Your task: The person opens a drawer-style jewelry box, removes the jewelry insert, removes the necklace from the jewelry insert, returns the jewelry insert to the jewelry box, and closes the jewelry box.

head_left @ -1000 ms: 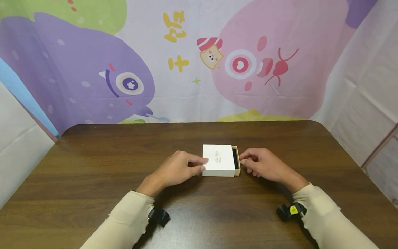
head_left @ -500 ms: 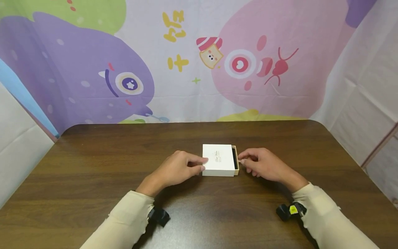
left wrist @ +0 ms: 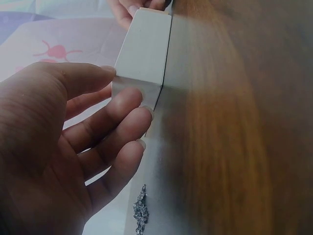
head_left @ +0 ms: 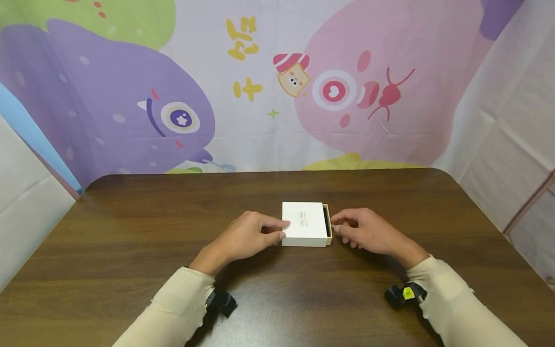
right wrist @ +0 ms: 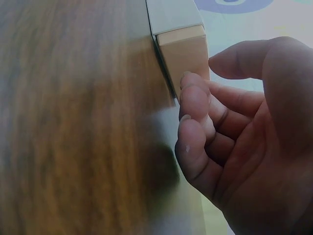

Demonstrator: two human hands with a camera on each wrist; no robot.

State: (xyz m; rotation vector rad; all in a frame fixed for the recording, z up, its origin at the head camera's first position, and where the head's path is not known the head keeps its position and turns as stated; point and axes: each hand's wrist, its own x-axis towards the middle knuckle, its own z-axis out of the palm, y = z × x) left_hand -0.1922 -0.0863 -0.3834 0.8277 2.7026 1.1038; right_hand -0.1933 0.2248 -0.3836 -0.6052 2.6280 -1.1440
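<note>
A small white drawer-style gift box (head_left: 304, 231) with fine lettering on its lid lies flat on the table. From its right end a tan inner tray (head_left: 329, 239) sticks out slightly, showing a narrow dark strip inside. My left hand (head_left: 247, 236) holds the sleeve's left end, thumb at the near corner and index finger over the top edge. On the other side my right hand (head_left: 368, 231), fingers loosely bent, touches the tray's end panel (right wrist: 183, 56) with its fingertips. What the tray contains is hidden.
The brown wooden table (head_left: 277, 308) stretches around the box on all sides. Behind it hangs a cartoon-printed cloth (head_left: 260, 135), with pale cloth at the sides. Both sleeves carry black wrist cameras (head_left: 222, 302).
The tan tray has slid a little to the left into the white sleeve, and my right hand has moved left with it. My left hand stays in place on the box.
</note>
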